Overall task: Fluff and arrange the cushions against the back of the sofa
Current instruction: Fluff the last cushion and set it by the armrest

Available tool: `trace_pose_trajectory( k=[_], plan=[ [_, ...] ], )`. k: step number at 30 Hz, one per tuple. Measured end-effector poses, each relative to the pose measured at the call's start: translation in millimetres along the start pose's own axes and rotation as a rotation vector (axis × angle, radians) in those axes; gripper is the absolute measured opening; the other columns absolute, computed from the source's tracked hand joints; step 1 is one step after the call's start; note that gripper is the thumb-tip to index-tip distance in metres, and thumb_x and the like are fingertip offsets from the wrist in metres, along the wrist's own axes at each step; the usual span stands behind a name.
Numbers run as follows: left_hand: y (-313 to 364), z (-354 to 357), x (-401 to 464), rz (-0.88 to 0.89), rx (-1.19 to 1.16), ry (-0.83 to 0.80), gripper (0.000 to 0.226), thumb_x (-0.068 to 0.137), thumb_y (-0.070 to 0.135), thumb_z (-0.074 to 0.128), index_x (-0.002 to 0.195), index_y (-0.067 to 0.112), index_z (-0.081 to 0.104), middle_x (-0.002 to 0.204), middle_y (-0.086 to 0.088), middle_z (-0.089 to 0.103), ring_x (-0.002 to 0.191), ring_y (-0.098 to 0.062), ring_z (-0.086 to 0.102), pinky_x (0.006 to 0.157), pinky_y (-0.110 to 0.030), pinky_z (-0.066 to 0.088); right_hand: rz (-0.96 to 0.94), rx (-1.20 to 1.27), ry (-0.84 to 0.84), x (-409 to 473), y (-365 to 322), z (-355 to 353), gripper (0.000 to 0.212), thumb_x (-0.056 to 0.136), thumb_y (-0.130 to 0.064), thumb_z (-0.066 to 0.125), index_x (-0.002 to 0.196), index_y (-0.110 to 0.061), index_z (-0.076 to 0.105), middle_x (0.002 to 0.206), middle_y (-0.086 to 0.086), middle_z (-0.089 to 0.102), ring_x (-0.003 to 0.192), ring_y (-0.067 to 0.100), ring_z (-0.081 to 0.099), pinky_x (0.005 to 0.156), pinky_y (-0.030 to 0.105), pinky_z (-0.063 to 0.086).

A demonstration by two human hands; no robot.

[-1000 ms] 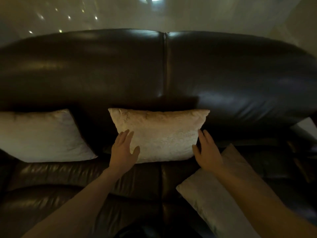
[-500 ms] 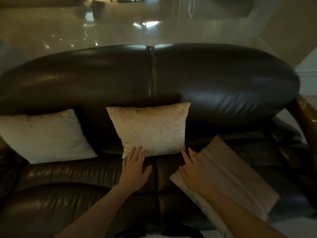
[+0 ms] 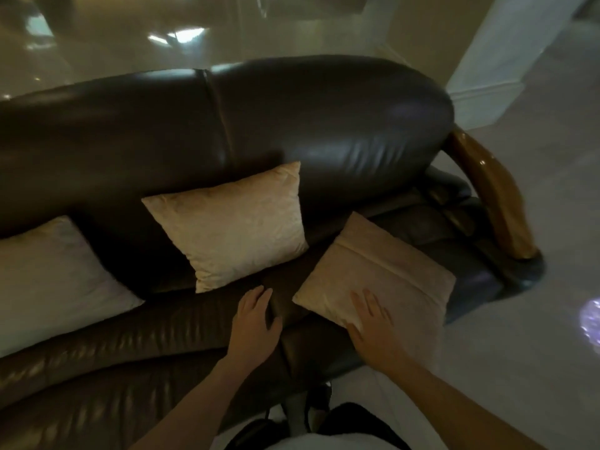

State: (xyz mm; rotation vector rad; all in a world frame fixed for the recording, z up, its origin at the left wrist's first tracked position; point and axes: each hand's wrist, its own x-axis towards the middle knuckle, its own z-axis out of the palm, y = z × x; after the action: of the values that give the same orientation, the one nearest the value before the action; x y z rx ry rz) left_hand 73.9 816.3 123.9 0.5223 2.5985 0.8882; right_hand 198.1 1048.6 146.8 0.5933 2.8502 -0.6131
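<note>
We see our right hand (image 3: 373,323) lying flat and open-fingered on the near corner of the flat cushion (image 3: 386,274), which rests on the seat at about 3 o'clock from centre, not yet against the backrest; our left hand (image 3: 256,323) hovers open and empty over the dark leather sofa (image 3: 324,125) seat. The middle cushion (image 3: 233,225) leans upright on the backrest at 12 o'clock of the left hand; the white cushion (image 3: 55,280) leans at 9 o'clock; a wooden armrest (image 3: 490,190) curves at 2 o'clock.

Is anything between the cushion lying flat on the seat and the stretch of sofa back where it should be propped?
Nothing visible. The flat cushion lies under the right hand, and the backrest behind it is bare; the middle cushion stands to its left, clear of that path.
</note>
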Motion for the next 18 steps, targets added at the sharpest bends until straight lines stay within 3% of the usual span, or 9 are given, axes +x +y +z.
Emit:
trace_pose_trajectory(
  k=[2, 4, 14, 18],
  plan=[
    [3.2, 9.3, -1.9, 0.021, 0.002, -0.037, 0.062, 0.093, 0.029, 0.062, 0.149, 0.017, 0.04, 0.156, -0.005, 0.034, 0.146, -0.023, 0.023, 0.117, -0.042, 0.027, 0.06, 0.005, -0.055, -15.1, 21.7, 8.8, 0.061, 0.098, -0.052, 0.019, 0.15, -0.023, 0.012, 0.159, 0.012, 0.018, 0.145, 0.027, 0.021, 0.118, 0.046, 0.018],
    [7.6, 19.2, -2.0, 0.037, 0.01, -0.085, 0.062, 0.093, 0.029, 0.062, 0.149, 0.017, 0.038, 0.156, -0.003, 0.033, 0.146, -0.021, 0.022, 0.115, -0.036, 0.026, 0.121, -0.043, -0.104, -34.3, 46.9, 16.4, 0.064, 0.098, -0.042, 0.035, 0.152, -0.027, 0.003, 0.162, 0.006, 0.004, 0.148, 0.021, 0.009, 0.118, 0.042, 0.013],
    [64.1, 77.1, 21.3, 0.053, 0.081, -0.288, 0.061, 0.094, 0.028, 0.058, 0.15, 0.017, 0.035, 0.157, -0.005, 0.03, 0.146, -0.023, 0.023, 0.112, -0.038, 0.032, 0.306, 0.054, -0.087, -87.4, 128.7, 18.1, 0.065, 0.096, -0.038, 0.043, 0.152, -0.024, 0.011, 0.162, 0.005, 0.01, 0.147, 0.022, 0.012, 0.118, 0.038, 0.016],
    [77.8, 101.7, 27.3, -0.04, 0.122, -0.36, 0.059, 0.096, 0.029, 0.055, 0.15, 0.02, 0.033, 0.158, -0.004, 0.029, 0.146, -0.024, 0.024, 0.11, -0.042, 0.036, 0.408, 0.105, -0.126, -97.8, 167.3, 25.3, 0.066, 0.095, -0.041, 0.043, 0.152, -0.024, 0.014, 0.16, 0.005, 0.015, 0.145, 0.023, 0.019, 0.116, 0.037, 0.021]
  ],
)
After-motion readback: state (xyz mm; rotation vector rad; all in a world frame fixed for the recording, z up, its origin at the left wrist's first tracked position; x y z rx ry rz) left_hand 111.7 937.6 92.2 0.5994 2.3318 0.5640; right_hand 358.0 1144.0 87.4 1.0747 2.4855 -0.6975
